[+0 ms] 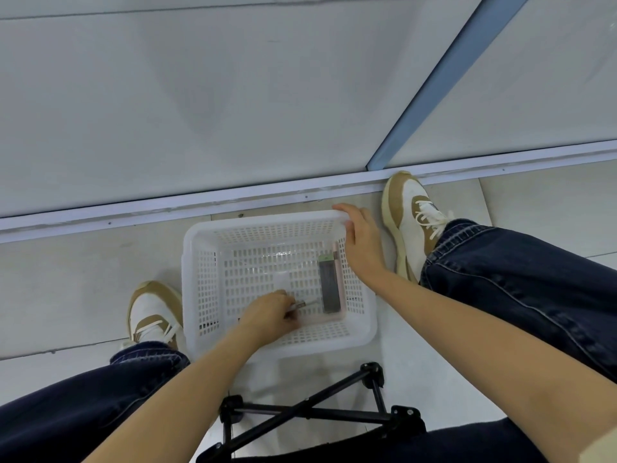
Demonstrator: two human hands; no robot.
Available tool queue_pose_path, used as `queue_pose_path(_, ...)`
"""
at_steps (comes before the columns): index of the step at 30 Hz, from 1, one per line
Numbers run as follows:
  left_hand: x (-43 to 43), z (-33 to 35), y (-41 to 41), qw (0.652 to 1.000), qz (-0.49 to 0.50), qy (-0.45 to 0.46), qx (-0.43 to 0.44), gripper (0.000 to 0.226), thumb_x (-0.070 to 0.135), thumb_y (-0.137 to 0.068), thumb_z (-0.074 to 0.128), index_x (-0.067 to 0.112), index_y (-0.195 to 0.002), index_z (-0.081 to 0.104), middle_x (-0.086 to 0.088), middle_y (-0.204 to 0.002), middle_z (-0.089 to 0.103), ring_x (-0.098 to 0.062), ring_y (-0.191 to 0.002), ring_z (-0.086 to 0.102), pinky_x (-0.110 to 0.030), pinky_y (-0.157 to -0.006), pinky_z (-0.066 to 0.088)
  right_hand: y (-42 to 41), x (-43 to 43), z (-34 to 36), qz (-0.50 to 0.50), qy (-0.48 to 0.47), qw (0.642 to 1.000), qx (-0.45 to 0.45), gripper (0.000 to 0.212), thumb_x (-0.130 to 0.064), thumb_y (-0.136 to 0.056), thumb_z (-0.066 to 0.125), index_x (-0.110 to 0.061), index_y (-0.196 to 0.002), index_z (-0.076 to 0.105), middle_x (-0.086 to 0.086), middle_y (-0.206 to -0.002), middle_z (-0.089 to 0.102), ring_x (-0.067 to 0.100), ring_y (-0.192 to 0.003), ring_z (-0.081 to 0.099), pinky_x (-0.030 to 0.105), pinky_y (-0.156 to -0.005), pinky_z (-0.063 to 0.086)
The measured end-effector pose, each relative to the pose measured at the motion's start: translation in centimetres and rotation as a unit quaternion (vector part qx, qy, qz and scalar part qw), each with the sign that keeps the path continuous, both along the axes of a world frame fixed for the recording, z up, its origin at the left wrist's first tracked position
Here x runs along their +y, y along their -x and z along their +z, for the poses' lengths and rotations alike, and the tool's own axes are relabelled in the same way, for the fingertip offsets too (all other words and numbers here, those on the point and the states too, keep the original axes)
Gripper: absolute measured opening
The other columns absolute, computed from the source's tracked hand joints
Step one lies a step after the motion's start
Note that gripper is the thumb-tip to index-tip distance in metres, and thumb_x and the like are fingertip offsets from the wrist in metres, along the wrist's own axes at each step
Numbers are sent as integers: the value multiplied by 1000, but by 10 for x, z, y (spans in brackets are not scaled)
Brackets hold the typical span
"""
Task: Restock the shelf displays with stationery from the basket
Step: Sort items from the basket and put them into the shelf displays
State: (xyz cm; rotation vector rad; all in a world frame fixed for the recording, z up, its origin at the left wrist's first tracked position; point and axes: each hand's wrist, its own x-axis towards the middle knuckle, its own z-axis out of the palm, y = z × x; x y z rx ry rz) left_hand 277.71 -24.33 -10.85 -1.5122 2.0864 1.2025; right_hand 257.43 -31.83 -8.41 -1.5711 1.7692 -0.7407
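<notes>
The single head-worn camera is looking steeply down from above the person's knees, facing the tiled floor [83, 279] at the foot of a pale shelf panel [200, 111]. It is hanging close over the white plastic basket [334, 342], with the left hand [267, 312], the right hand [362, 242] and a black folding frame [314, 411] lying inside its wide-angle field.

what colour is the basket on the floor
White: the basket is translucent white plastic with a perforated grid pattern, seen best in the head view.
</notes>
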Motion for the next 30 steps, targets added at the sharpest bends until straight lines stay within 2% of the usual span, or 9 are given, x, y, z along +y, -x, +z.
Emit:
queue_pose_path(5,-2,4,-14,996,-13,-80,24,16,32,-91,62,17,-95,66,-1,-95,67,-14,-81,59,-27,-72,48,0,-2,0,13,-8,1000,6,39,1,-95,42,-15,-127,56,5,-113,52,12,-98,48,2,-83,34)
queue_pose_path(10,-24,36,-39,981,94,-126,114,10,27,-89,66,18,-86,69,3,-82,69,-6,-70,60,-22,-68,47,3,-7,9,44,-57,997,26,36,-6,-98,44,-17,-132,51,7,-126,50,19,-115,48,34,-102,43)
queue_pose_path(13,-47,75,-56,947,212,-118,209,9,23,-88,70,16,-83,72,8,-66,68,0,-54,56,-15,-55,44,1,-14,31,45,-6,999,24,33,-17,-100,46,-17,-133,51,6,-131,51,18,-122,45,33,-106,37)
queue_pose_path(16,-67,117,-61,921,277,-73,262,10,25,-88,71,16,-83,73,8,-62,66,-2,-47,47,-15,-45,37,-14,-27,79,75,-29,986,-143,24,-25,-101,47,-20,-121,60,2,-115,61,11,-99,61,21,-84,48)
queue_pose_path(19,-82,163,-60,896,311,-40,314,12,28,-86,72,18,-80,74,4,-61,61,-7,-49,39,-18,-44,30,-32,-43,131,156,-63,949,-266,15,-16,-98,53,-12,-106,66,5,-85,68,14,-69,63,24,-64,49)
queue_pose_path(22,-93,213,-65,878,319,-1,356,13,29,-84,74,21,-74,76,5,-55,53,-8,-47,36,-18,-41,28,-43,-54,177,184,-36,937,-295,9,-5,-92,61,-8,-95,69,6,-66,64,12,-59,61,21,-60,49)
queue_pose_path(25,-100,260,-78,833,335,25,439,9,21,-84,73,20,-92,77,-3,-85,73,-7,-54,43,-17,-44,33,-47,-62,218,138,12,929,-343,7,-3,-90,63,-5,-91,69,10,-66,64,12,-56,62,20,-57,50)
queue_pose_path(27,-103,288,-83,814,335,52,472,14,15,-87,69,17,-99,76,-7,-100,74,-6,-57,44,-16,-45,36,-48,-63,241,132,25,922,-364,7,-4,-90,63,-5,-89,70,10,-70,64,12,-55,62,20,-56,49)
queue_pose_path(30,-101,319,-80,782,348,106,507,13,10,-86,70,19,-89,79,-6,-88,73,-6,-54,40,-16,-43,33,-50,-59,270,208,6,915,-346,7,-6,-91,62,-6,-93,69,7,-74,66,14,-57,63,21,-56,49)
